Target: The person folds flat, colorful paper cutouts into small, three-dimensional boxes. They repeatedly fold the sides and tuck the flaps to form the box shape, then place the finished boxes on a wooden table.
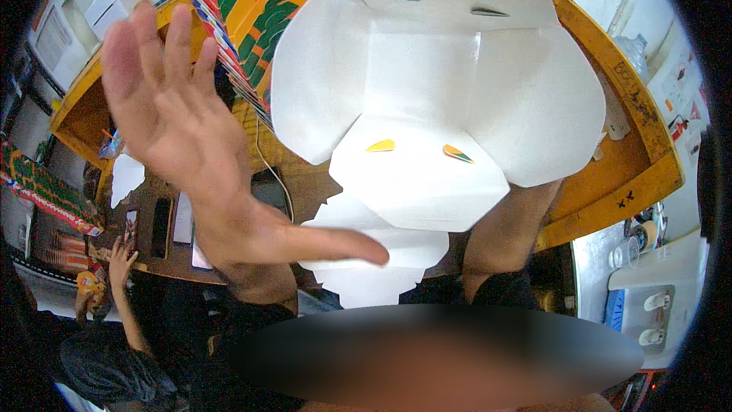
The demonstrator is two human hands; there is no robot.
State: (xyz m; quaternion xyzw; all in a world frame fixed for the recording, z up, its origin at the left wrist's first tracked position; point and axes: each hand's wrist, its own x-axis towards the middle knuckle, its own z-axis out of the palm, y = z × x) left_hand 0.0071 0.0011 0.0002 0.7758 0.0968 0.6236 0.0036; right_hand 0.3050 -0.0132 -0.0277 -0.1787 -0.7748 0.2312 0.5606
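A partly folded paperboard food carton [419, 69] is held up in front of me, its white inside facing me and its flaps spread. Two slots are cut in its far flap, and the near flap has two slits with yellow and green showing. On the left, my left hand [183, 114] is raised with its fingers stretched and thumb pointing right, holding nothing. My right forearm [499, 236] rises behind the carton, which hides that hand and its fingers. Below the carton, a flat white carton blank [374, 252] lies at the table's near edge.
A tall stack of green and orange printed cartons [255, 15] stands at the back left. A yellow wooden ledge [610, 198] edges the table at right. Further left, a phone [161, 227] lies on the table near another person's hand [120, 262]. A cable [271, 160] crosses the tabletop.
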